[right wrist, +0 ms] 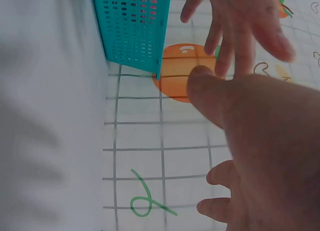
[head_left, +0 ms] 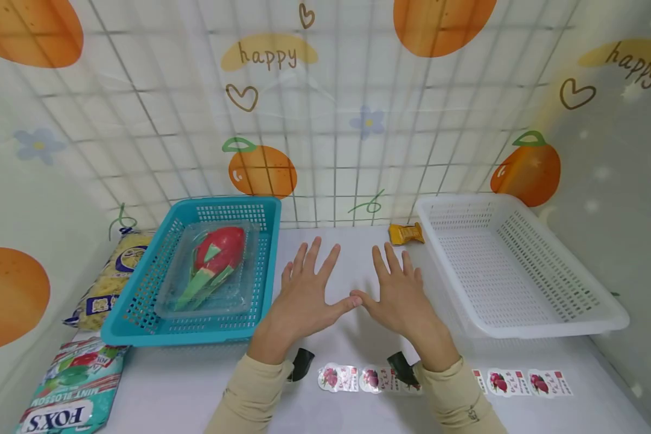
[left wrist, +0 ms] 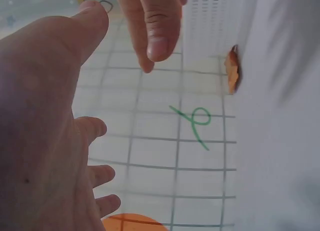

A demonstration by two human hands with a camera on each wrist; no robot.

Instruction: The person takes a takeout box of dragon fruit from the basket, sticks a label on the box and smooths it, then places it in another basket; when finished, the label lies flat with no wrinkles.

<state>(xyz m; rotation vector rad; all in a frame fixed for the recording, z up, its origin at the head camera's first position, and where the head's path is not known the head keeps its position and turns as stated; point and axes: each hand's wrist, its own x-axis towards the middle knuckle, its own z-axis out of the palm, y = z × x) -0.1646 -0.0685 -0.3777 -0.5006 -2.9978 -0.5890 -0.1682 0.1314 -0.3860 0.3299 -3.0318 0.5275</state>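
Note:
Both hands hover over the middle of the white table, palms down with fingers spread. The left hand (head_left: 306,301) holds nothing and is nearest the teal basket (head_left: 192,337). Opposite it the right hand (head_left: 401,301), likewise holding nothing, is nearest the white basket (head_left: 553,330); the two thumb tips overlap in the head view. Inside the teal basket lies a clear plastic box (head_left: 244,301) with a red, green-leaved dragon fruit-like item (head_left: 225,250). A small orange-yellow wrapped snack (head_left: 407,234) sits beyond the right fingertips, beside the white basket.
Left of the teal basket are a yellow pasta-like bag (head_left: 105,283) and a green FOX'S mint bag (head_left: 76,386). A row of dragon fruit stickers (head_left: 339,378) runs along the table's near side, partly under the right wrist. A patterned curtain (head_left: 325,120) over a wire grid closes the back.

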